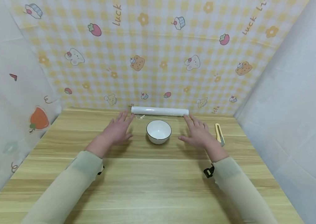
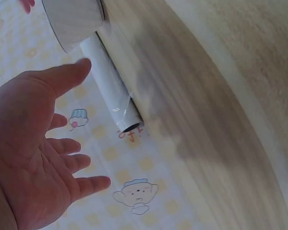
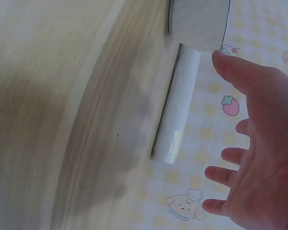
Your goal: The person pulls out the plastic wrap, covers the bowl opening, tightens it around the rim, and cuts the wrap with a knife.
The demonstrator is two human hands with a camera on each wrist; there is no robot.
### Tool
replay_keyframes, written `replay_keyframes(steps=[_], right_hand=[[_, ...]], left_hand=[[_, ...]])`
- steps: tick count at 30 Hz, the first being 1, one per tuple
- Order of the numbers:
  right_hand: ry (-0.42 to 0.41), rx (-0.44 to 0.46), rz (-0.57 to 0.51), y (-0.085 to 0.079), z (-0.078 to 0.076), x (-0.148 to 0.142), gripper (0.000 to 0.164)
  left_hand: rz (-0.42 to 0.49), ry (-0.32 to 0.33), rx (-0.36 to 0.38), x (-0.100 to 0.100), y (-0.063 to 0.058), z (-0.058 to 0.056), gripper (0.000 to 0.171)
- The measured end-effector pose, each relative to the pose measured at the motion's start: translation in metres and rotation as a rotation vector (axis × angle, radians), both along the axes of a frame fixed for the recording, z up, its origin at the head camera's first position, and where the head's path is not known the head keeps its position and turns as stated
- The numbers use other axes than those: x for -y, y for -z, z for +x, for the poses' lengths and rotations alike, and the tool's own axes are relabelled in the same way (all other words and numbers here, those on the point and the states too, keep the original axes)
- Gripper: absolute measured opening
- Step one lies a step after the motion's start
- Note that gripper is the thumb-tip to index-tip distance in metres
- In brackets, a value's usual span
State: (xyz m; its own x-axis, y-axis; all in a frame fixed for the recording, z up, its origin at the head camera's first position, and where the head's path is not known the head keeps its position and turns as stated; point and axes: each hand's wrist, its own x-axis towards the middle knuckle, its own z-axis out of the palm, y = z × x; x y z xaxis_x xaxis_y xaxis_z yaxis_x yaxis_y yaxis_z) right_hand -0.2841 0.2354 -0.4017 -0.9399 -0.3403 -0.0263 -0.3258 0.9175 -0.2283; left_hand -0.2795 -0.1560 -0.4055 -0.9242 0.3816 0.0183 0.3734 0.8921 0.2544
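A roll of clear plastic film [image 1: 160, 111] lies crosswise at the back of the table, against the patterned cloth. In front of it stands a white bowl [image 1: 159, 132] with a dark rim, upright. My left hand [image 1: 116, 129] is spread left of the bowl, its fingertips close to the roll's left end. On the other side, my right hand [image 1: 198, 132] reaches toward the roll's right end with fingers extended. Both wrist views show bare palms holding nothing, with the film roll [image 2: 110, 84] and the bowl [image 3: 199, 21] beyond the thumbs.
A yellow utility knife [image 1: 219, 134] lies on the table just right of my right hand. Behind the wooden table [image 1: 146, 186] rises a yellow checked cloth [image 1: 158, 46], and pale cloth walls [image 1: 300, 93] stand on both sides.
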Motion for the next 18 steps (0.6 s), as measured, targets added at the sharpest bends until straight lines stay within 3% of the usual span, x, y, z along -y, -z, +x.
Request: replay_keyframes(steps=[7, 18], right_hand=[[0.065, 0.005, -0.131, 0.008, -0.016, 0.002, 0.106], [0.185, 0.035, -0.291, 0.022, -0.045, 0.013, 0.087]], left_hand=[[0.118, -0.05, 0.041, -0.005, 0.005, -0.017, 0.07], [0.295, -0.12, 0.136, -0.017, 0.014, -0.05, 0.063]])
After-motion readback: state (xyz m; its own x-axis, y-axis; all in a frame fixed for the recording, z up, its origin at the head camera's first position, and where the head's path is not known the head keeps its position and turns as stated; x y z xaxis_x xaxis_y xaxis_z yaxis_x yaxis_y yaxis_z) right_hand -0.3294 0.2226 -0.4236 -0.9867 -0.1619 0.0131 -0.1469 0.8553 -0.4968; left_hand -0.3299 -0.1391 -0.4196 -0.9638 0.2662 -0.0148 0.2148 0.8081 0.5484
